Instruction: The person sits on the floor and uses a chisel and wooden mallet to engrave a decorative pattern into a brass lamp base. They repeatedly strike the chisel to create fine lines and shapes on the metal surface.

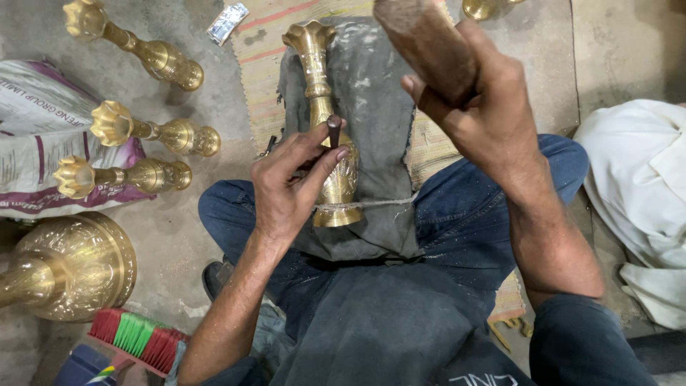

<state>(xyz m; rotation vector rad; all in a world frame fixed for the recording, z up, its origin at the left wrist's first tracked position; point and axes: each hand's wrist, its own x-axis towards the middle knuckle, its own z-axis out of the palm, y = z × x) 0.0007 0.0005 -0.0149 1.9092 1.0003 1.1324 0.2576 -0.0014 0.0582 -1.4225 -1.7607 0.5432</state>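
Note:
A brass vase lies lengthwise on a dark grey cloth over my lap, tied down by a thin string near its base. My left hand pinches a short dark metal punch and holds its tip against the vase's body. My right hand is raised above and to the right, gripping a thick brown wooden mallet whose head points up and away from me.
Three smaller brass vases lie on the floor at left, partly on a printed sack. A large engraved brass vessel rests at lower left beside a red-green brush. White cloth is bundled at right; a striped mat lies ahead.

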